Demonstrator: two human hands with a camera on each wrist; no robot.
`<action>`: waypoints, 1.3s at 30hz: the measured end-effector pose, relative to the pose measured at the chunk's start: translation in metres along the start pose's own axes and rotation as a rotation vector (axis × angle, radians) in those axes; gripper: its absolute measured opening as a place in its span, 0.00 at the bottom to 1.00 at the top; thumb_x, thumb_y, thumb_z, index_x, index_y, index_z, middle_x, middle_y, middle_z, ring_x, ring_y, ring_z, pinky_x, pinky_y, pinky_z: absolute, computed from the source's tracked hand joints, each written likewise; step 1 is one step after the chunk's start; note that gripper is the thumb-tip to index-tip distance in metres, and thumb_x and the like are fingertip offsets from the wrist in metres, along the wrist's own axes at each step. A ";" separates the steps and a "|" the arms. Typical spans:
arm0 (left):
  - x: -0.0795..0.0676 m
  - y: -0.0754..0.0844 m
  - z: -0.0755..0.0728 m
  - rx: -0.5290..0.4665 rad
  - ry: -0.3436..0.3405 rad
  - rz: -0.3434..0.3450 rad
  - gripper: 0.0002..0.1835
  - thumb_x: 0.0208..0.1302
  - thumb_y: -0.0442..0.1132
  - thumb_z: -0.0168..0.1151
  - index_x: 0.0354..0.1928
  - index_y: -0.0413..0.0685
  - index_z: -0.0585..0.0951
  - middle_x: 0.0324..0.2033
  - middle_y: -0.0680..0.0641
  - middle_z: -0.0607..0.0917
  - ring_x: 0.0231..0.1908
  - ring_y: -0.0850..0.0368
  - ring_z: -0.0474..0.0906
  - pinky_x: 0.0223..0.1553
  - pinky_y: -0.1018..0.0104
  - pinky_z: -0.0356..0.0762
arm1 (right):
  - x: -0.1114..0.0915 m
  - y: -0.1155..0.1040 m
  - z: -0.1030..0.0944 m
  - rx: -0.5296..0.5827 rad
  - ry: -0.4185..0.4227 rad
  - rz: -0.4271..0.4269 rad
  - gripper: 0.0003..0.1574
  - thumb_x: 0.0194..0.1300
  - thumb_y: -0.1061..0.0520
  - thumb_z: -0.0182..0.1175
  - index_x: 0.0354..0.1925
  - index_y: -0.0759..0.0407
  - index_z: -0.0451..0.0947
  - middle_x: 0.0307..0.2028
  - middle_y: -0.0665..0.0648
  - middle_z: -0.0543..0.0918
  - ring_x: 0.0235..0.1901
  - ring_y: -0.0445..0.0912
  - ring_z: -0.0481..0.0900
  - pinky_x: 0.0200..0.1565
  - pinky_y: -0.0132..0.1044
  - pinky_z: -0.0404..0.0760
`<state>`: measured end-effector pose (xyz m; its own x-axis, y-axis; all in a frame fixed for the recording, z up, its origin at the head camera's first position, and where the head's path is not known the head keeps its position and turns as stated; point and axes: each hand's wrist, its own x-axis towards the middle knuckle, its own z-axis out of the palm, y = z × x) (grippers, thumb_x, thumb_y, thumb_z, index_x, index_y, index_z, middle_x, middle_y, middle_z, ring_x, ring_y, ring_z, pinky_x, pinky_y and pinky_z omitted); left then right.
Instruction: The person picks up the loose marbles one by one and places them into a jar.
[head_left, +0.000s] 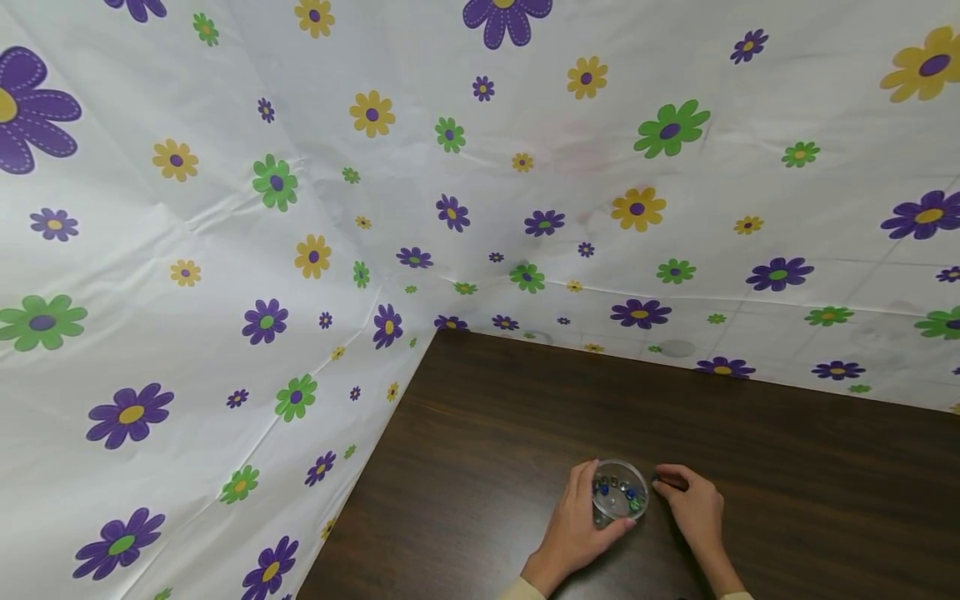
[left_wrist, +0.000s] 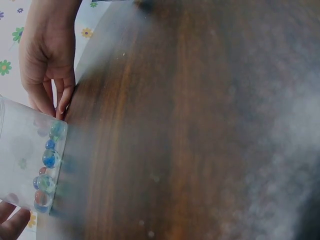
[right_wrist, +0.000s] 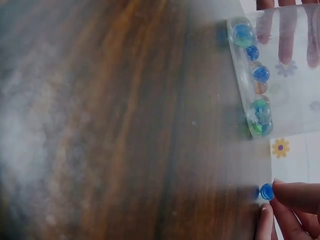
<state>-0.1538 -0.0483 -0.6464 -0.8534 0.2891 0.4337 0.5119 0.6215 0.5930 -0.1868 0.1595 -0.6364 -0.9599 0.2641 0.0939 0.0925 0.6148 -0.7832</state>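
Observation:
A clear plastic cup [head_left: 619,492] stands on the dark wooden table, with several glass marbles [left_wrist: 50,158] in blue, green and amber at its bottom. Curled round the cup's left side is my left hand [head_left: 576,525], its fingers showing through the clear wall in the right wrist view. Just to the right of the cup, my right hand [head_left: 693,508] pinches a blue marble [right_wrist: 266,191] between thumb and fingers, close over the tabletop. In the left wrist view that marble is hidden behind the cup and fingers.
The brown wood-grain table [head_left: 487,433] reaches back to a white sheet [head_left: 480,167] printed with purple, green and yellow flowers. This sheet hangs along the table's left and far edges and forms a corner there.

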 end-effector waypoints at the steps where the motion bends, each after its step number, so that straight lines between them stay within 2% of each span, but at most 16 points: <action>1: 0.000 0.000 0.000 0.001 0.000 -0.001 0.46 0.66 0.60 0.69 0.75 0.40 0.62 0.66 0.47 0.70 0.60 0.55 0.75 0.58 0.62 0.78 | 0.000 0.000 0.000 -0.001 0.000 -0.007 0.13 0.57 0.67 0.75 0.43 0.65 0.88 0.38 0.62 0.90 0.36 0.45 0.87 0.45 0.32 0.71; 6: -0.001 0.000 0.001 -0.008 -0.003 -0.004 0.46 0.67 0.60 0.69 0.75 0.40 0.62 0.66 0.47 0.70 0.60 0.54 0.75 0.57 0.62 0.78 | -0.001 0.001 0.002 -0.008 0.013 -0.024 0.13 0.56 0.69 0.75 0.41 0.64 0.88 0.37 0.62 0.90 0.37 0.51 0.88 0.42 0.25 0.67; 8: -0.001 0.000 0.001 -0.013 -0.005 -0.005 0.46 0.67 0.60 0.69 0.76 0.40 0.61 0.66 0.47 0.69 0.60 0.53 0.76 0.57 0.62 0.78 | -0.001 0.002 0.002 -0.014 0.019 -0.023 0.12 0.55 0.69 0.75 0.40 0.64 0.88 0.37 0.61 0.90 0.37 0.52 0.88 0.42 0.26 0.66; 10: -0.001 0.000 0.001 -0.017 -0.007 -0.006 0.46 0.67 0.60 0.69 0.76 0.40 0.61 0.66 0.47 0.69 0.60 0.53 0.76 0.57 0.61 0.78 | -0.001 0.002 0.002 -0.014 0.019 -0.031 0.12 0.55 0.70 0.75 0.40 0.64 0.88 0.37 0.62 0.90 0.38 0.54 0.88 0.45 0.32 0.69; 15: -0.001 0.001 0.001 -0.016 -0.014 -0.018 0.46 0.67 0.60 0.69 0.76 0.41 0.61 0.66 0.48 0.69 0.60 0.55 0.75 0.57 0.61 0.78 | -0.002 0.002 0.002 -0.002 0.008 -0.056 0.11 0.56 0.71 0.73 0.40 0.66 0.87 0.36 0.64 0.90 0.41 0.62 0.87 0.50 0.54 0.73; 17: -0.001 0.002 0.001 -0.015 -0.015 -0.019 0.46 0.67 0.60 0.69 0.76 0.41 0.61 0.66 0.48 0.69 0.60 0.55 0.75 0.57 0.61 0.78 | -0.002 0.002 0.003 -0.013 0.007 -0.075 0.11 0.55 0.71 0.73 0.39 0.66 0.88 0.36 0.64 0.89 0.40 0.61 0.87 0.48 0.52 0.76; 19: -0.001 0.002 0.000 -0.014 -0.015 -0.016 0.46 0.67 0.59 0.69 0.76 0.41 0.61 0.66 0.47 0.69 0.60 0.54 0.76 0.57 0.61 0.79 | -0.002 0.003 0.003 -0.027 0.010 -0.103 0.11 0.55 0.71 0.74 0.38 0.66 0.88 0.36 0.63 0.89 0.38 0.59 0.87 0.43 0.44 0.79; 23: -0.001 0.003 0.000 -0.005 -0.011 -0.007 0.45 0.68 0.59 0.68 0.76 0.41 0.61 0.66 0.47 0.69 0.60 0.54 0.76 0.56 0.61 0.79 | -0.003 0.003 0.003 -0.027 0.015 -0.146 0.10 0.54 0.72 0.75 0.37 0.65 0.88 0.36 0.62 0.88 0.34 0.53 0.85 0.34 0.31 0.77; 30: -0.001 0.004 0.000 -0.001 -0.001 -0.002 0.46 0.68 0.59 0.68 0.75 0.40 0.62 0.66 0.47 0.70 0.59 0.54 0.76 0.56 0.62 0.79 | -0.003 0.002 -0.001 -0.020 0.027 -0.133 0.07 0.57 0.69 0.74 0.36 0.64 0.88 0.35 0.61 0.87 0.30 0.42 0.83 0.31 0.28 0.76; 39: 0.000 0.003 0.000 0.003 0.015 0.005 0.46 0.66 0.59 0.70 0.75 0.39 0.62 0.65 0.47 0.70 0.58 0.54 0.77 0.56 0.63 0.79 | -0.003 -0.011 -0.016 -0.003 0.034 -0.069 0.06 0.58 0.67 0.75 0.37 0.63 0.90 0.37 0.62 0.88 0.29 0.34 0.79 0.30 0.26 0.73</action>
<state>-0.1524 -0.0464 -0.6447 -0.8492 0.2814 0.4467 0.5159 0.6223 0.5887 -0.1809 0.1639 -0.6176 -0.9546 0.2460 0.1682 0.0273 0.6344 -0.7725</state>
